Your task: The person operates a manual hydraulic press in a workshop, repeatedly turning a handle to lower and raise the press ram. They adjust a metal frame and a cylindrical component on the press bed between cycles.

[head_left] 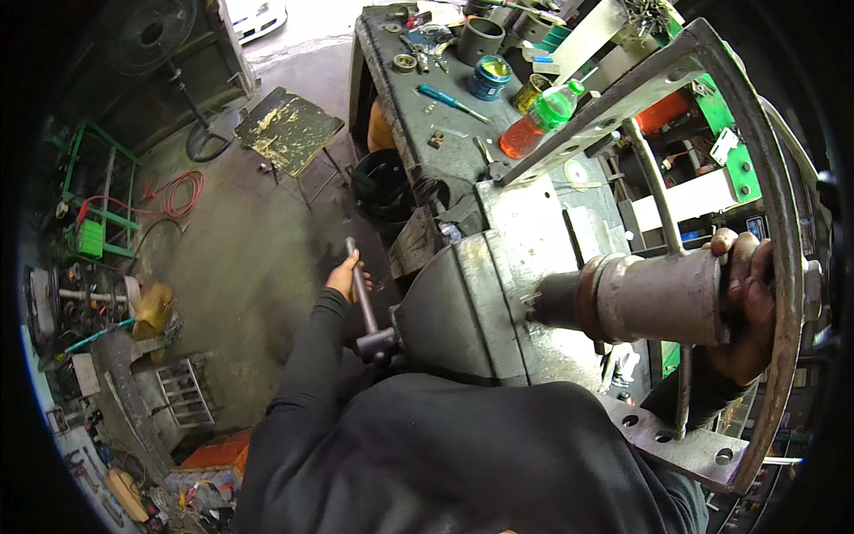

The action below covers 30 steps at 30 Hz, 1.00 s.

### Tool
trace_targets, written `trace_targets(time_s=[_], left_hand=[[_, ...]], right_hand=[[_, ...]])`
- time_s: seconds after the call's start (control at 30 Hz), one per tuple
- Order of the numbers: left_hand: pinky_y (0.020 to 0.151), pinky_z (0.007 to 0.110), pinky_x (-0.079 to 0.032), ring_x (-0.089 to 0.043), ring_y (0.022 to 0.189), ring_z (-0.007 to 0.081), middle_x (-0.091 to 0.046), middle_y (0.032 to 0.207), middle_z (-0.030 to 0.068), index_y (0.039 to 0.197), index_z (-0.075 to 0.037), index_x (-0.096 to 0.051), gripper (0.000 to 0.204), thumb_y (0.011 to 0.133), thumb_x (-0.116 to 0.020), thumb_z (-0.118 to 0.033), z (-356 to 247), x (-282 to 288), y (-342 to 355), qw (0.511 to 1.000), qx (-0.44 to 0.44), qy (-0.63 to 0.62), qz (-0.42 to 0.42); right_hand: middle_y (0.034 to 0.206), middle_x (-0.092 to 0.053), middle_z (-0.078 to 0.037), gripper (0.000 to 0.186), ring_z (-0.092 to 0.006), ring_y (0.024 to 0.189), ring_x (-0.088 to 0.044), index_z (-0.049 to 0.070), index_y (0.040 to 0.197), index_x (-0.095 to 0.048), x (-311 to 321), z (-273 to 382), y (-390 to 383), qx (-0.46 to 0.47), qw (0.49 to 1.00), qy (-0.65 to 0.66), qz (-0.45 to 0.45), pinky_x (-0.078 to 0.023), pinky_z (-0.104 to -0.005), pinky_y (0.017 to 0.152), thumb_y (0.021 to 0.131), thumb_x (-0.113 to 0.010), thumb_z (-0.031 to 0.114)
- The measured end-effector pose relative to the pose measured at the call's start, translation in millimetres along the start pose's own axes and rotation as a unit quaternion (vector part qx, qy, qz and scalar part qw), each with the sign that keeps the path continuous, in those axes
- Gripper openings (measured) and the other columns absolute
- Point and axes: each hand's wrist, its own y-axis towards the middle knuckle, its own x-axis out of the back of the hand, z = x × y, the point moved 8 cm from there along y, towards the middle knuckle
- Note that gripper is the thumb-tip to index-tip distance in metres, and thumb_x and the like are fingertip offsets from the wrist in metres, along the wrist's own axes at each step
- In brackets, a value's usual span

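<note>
grey workbench (414,126) cluttered; spattered stool (289,133) on floor (240,267)

At frame right, the curved metal bar (788,249) partly covers the right hand (750,280). The top edge cuts off the white car (259,20), upper left; lower-left clutter (200,497) is too small to tell.

And over on the far left, the fan (151,36) stands left of the stool (289,129); right of that runs the workbench (418,111), screwdriver (451,102) on top, left of the bottle (534,127). Nearer, the hammer (366,307) lies well left of the cylinder (658,298).
</note>
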Motion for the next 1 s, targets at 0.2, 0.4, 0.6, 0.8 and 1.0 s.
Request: trace_targets(time_s=[0.2,0.4,0.6,0.8,1.0], left_hand=[[0.059,0.04,-0.049,-0.058,0.066,0.0285,-0.058,0.086,0.0162,0.116,0.0,-0.041,0.069,0.086,-0.034,-0.062,14.4,16.1,-16.5,0.998,-0.048,-0.042,0.004],[0.079,0.042,-0.047,-0.054,0.096,0.0283,-0.047,0.12,0.0218,0.131,0.005,-0.029,0.081,0.088,-0.026,-0.063,28.9,17.9,-97.2,0.999,-0.006,-0.048,0.0],[0.066,0.034,-0.049,-0.06,0.075,0.0231,-0.061,0.085,0.0115,0.112,-0.003,-0.051,0.06,0.091,-0.031,-0.056,46.4,-53.5,-221.7,0.986,0.008,-0.072,0.152],[0.061,0.033,-0.047,-0.057,0.068,0.0208,-0.059,0.077,0.0071,0.102,-0.012,-0.054,0.039,0.092,-0.04,-0.048,53.0,-51.3,-236.8,0.988,-0.007,-0.12,0.095],[0.066,0.038,-0.048,-0.058,0.077,0.0254,-0.057,0.092,0.014,0.116,-0.011,-0.046,0.059,0.085,-0.039,-0.061,58.1,-44.7,-227.3,0.99,-0.049,-0.052,0.12]], right_hand=[[0.07,-0.038,-0.001,0.011,-0.0104,0.071,-0.042,0.005,0.088,-0.048,4.5,0.5,-1.5,-0.027,0.999,-0.03,-0.037,-0.037,-0.0412,0.091,0.082,-0.052,0.013],[0.073,-0.047,-0.003,0.009,-0.0122,0.072,-0.047,0.005,0.087,-0.053,2.1,12.6,-0.5,0.031,0.998,-0.045,-0.022,-0.04,-0.0424,0.09,0.082,-0.054,0.012],[0.079,-0.059,-0.006,0.021,-0.0164,0.077,-0.059,0.003,0.09,-0.057,20.6,-2.8,-0.1,-0.026,0.998,-0.042,-0.028,-0.048,-0.0313,0.078,0.08,-0.062,0.02],[0.085,-0.061,-0.008,0.019,-0.0174,0.08,-0.06,0.002,0.094,-0.058,16.7,-14.1,13.9,0.029,1.0,-0.001,0.01,-0.048,-0.0293,0.078,0.082,-0.061,0.016],[0.086,-0.062,-0.006,0.021,-0.0137,0.083,-0.06,0.001,0.095,-0.06,41.9,-15.0,10.1,0.002,0.997,-0.009,-0.08,-0.048,-0.0267,0.078,0.081,-0.064,0.016]])
